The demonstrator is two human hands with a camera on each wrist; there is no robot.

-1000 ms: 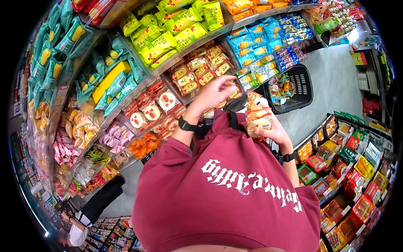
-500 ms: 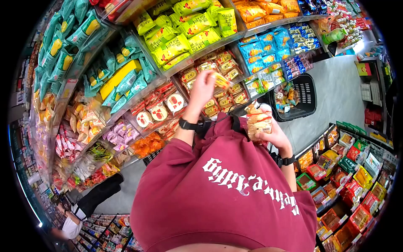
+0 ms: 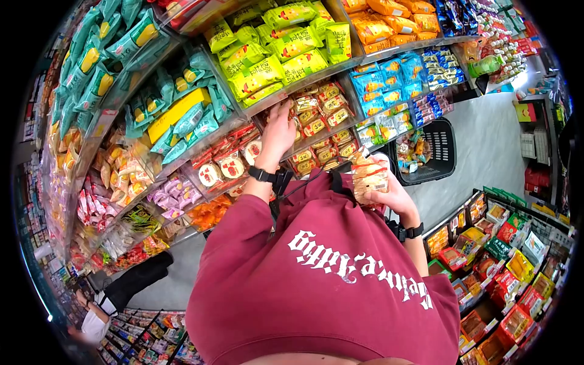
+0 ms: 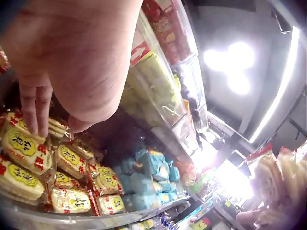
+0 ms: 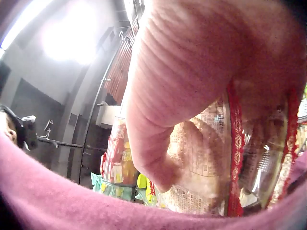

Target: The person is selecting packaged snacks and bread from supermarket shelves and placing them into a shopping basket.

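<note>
My left hand [image 3: 281,131] reaches into a shelf bin of small clear-wrapped biscuit packs [image 3: 314,126] with yellow labels and red edges. In the left wrist view its fingers [image 4: 36,108] point down, with the tips at one biscuit pack [image 4: 24,151]; part of the hand's far side is hidden. In front of my chest, my right hand [image 3: 394,193] grips several biscuit packs [image 3: 368,177] together. The right wrist view shows the thumb bent against a clear wrapper [image 5: 201,167] with red edging.
A black shopping basket [image 3: 447,149] with several packs stands on the grey floor, right of the shelves. Green bags [image 3: 258,76] fill the tier above; round red-and-white packs [image 3: 231,167] lie left of the bin. Boxed goods [image 3: 505,261] stand at right. Another person [image 3: 97,322] is at lower left.
Half a second ago my left hand held up a yellow-labelled biscuit pack; now it is lower and further left in the bin, without that pack showing. My right hand keeps its grip.
</note>
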